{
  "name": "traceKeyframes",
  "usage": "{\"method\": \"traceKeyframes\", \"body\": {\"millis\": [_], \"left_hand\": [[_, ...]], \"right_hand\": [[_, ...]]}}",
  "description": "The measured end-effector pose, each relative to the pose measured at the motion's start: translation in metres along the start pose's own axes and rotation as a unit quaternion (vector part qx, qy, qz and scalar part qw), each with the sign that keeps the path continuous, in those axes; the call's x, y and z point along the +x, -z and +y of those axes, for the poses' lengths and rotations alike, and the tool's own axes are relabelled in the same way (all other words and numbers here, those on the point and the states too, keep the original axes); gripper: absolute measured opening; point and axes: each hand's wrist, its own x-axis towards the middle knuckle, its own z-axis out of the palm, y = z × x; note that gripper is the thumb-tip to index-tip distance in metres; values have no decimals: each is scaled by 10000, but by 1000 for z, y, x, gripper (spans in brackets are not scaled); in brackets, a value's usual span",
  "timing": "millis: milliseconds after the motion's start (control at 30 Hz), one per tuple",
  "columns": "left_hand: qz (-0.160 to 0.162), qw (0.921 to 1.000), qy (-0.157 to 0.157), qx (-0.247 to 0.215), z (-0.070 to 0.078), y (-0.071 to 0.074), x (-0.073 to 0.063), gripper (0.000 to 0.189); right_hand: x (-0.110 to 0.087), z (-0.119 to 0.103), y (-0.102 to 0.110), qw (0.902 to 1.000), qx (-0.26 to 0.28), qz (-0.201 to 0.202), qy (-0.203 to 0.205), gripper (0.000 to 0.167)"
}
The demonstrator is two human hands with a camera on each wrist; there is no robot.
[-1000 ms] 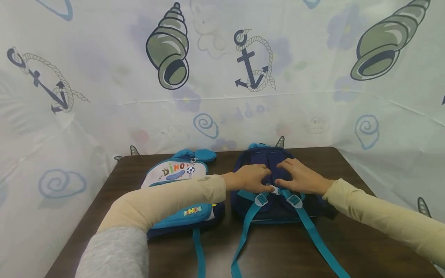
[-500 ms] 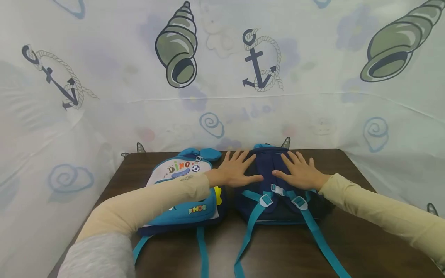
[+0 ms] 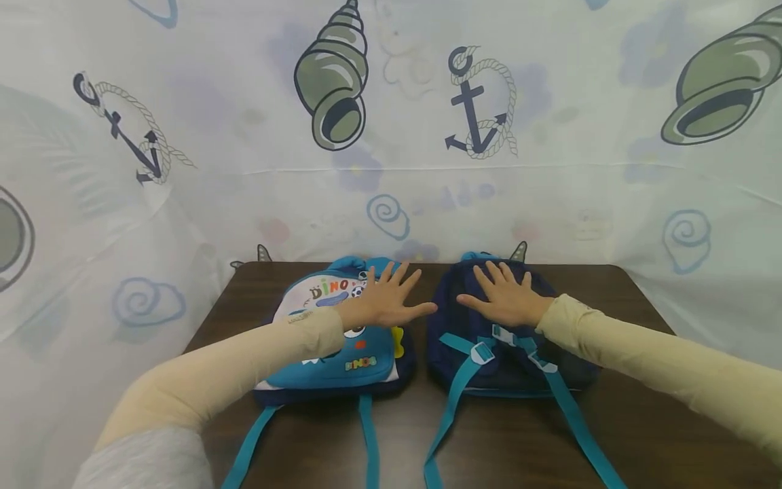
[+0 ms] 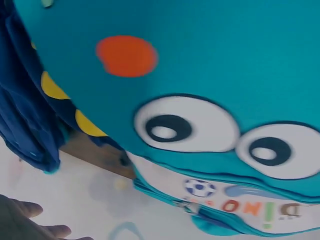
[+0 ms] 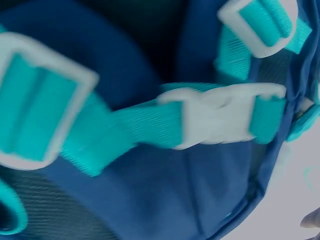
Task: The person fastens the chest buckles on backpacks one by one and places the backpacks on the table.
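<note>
Two small backpacks lie side by side. The left one, a blue dinosaur backpack (image 3: 375,373), has its front up, with big printed eyes and a DINO label in the left wrist view. Over its upper right side my left hand (image 3: 385,300) is spread, fingers straight. The right one, a navy backpack (image 3: 449,309), lies with its straps up. My right hand (image 3: 508,297) is spread above its upper part; whether it touches the fabric I cannot tell. A white buckle (image 5: 217,116) joins the two teal shoulder straps and looks fastened. Neither hand holds anything.
The dark brown table (image 3: 403,435) extends in front of both backpacks. Loose teal webbing straps (image 3: 370,441) trail from both toward the near edge. A white printed cloth (image 3: 244,204) hangs behind and at the sides.
Both hands were at the buckle with bent fingers; they have since come off it and spread out. The left hand moved left over the dinosaur backpack, uncovering the buckle.
</note>
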Motion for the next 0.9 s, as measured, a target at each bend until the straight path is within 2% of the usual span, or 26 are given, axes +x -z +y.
{"method": "traceKeyframes", "body": {"millis": [167,367,633,900], "left_hand": [[67,9998,211,16,-22,3,-14,91],[289,9987,408,-103,-51,4,-42,90],[421,9937,916,-481,-96,-11,-79,91],[647,9852,1469,-607,-136,-28,-128,89]], "right_hand": [[14,-19,-1,9999,-14,-134,81,93],[33,-44,-5,9996,16,-201,210,93],[51,-78,-11,9984,43,-361,425,93],[75,-123,-17,9961,-207,-374,777,90]]}}
